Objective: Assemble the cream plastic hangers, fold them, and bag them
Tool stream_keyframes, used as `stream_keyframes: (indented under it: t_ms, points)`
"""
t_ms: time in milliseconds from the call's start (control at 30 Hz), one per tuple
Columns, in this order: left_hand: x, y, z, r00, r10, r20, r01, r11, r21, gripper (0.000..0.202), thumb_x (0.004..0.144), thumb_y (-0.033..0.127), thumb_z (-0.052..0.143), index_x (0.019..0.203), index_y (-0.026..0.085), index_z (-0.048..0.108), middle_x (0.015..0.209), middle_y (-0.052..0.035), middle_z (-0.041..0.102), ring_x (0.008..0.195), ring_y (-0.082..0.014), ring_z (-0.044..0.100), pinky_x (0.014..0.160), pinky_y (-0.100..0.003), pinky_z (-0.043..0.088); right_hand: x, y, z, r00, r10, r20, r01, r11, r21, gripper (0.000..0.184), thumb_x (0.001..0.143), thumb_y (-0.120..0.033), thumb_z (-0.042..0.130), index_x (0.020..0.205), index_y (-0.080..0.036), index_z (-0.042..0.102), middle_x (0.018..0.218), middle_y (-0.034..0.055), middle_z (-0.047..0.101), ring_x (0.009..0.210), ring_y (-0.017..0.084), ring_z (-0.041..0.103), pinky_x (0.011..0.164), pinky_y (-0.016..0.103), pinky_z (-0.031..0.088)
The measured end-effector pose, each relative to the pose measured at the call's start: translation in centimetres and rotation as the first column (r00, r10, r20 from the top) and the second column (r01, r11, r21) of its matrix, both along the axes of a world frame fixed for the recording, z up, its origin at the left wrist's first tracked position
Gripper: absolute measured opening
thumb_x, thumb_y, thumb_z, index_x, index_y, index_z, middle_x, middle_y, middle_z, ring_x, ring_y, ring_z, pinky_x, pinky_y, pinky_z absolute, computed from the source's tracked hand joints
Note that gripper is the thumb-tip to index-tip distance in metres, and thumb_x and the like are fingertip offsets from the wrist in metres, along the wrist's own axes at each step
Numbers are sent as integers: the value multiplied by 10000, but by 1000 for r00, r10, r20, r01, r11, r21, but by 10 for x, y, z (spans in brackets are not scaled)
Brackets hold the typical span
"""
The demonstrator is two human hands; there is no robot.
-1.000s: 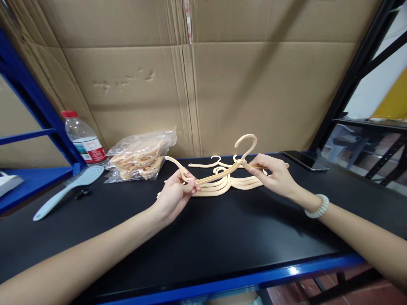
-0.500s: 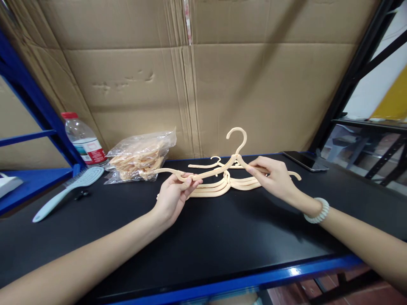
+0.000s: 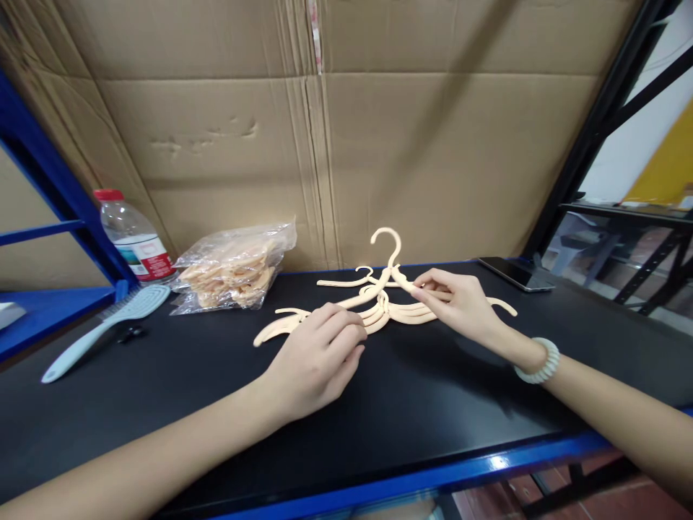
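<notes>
Over smooth tabletop (image 3: 406, 412), curved hanger (image 3: 385, 277).

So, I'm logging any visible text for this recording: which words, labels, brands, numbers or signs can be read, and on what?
No text can be read.
Bottle label: too small and blurred to read.
Red-and-white strip on the cardboard: any print is too small to read.
Hanger in the right hand: no lettering shows.
</notes>
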State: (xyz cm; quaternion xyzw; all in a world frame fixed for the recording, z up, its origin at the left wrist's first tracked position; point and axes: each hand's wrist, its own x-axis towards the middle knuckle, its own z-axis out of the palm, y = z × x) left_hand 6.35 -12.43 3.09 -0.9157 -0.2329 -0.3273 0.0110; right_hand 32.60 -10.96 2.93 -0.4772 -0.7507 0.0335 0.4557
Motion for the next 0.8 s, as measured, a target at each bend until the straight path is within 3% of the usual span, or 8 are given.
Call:
stream_keyframes:
  t_ms: [67, 200, 300, 400, 600, 800]
  points:
    - [-2, 2, 3, 984, 84, -155, -56, 982, 182, 128, 879, 146, 501, 986, 162, 570, 1098, -111, 625, 964, -266, 543, 813, -433, 455, -3, -3, 1, 997, 22, 74, -21, 1000, -16, 162, 863, -333, 592, 811, -185, 630, 705, 8, 665, 606, 129, 593, 588, 234, 441]
    - [-4, 10, -1, 937, 213, -276, -176, 973, 153, 106, 885, 159, 472, 960, 149, 546, 991, -114, 608, 862, -248, 532, 713, -378, 448, -6, -6, 2, 979, 60, 195, -42, 994, -99, 175, 842, -326, 601, 735, -188, 605, 642, -3, 636, 592, 131, 579, 566, 240, 405]
    - [-4, 14, -6, 918, 213, -333, -183, 976, 120, 149, 891, 128, 404, 835, 174, 533, 883, -87, 596, 801, -227, 523, 681, -351, 423, 0, -3, 3, 934, 140, 328, -80, 979, -188, 143, 801, -281, 632, 697, -193, 590, 691, 6, 637, 646, 150, 581, 602, 264, 410]
    - [-3, 14, -10, 916, 186, -355, -159, 982, 103, 170, 893, 129, 395, 819, 181, 539, 915, -91, 608, 823, -229, 528, 693, -356, 414, 7, 0, 3, 874, 193, 445, -113, 973, -200, 90, 734, -189, 663, 694, -196, 582, 826, 33, 634, 786, 183, 576, 687, 299, 432]
    - [-4, 15, -15, 931, 155, -331, -130, 987, 98, 207, 905, 110, 377, 856, 167, 569, 973, -108, 628, 837, -234, 541, 706, -371, 433, 11, -2, 6, 837, 308, 452, -187, 938, -293, 142, 747, -295, 712, 744, -200, 608, 795, 21, 612, 746, 170, 554, 689, 305, 436]
    - [-4, 15, -15, 931, 147, -334, -126, 988, 85, 207, 885, 102, 416, 951, 172, 599, 1073, -107, 626, 946, -258, 563, 781, -403, 461, 13, 1, 5, 819, 297, 492, -166, 942, -291, 105, 758, -222, 687, 709, -189, 600, 759, 20, 614, 734, 167, 554, 703, 307, 428]
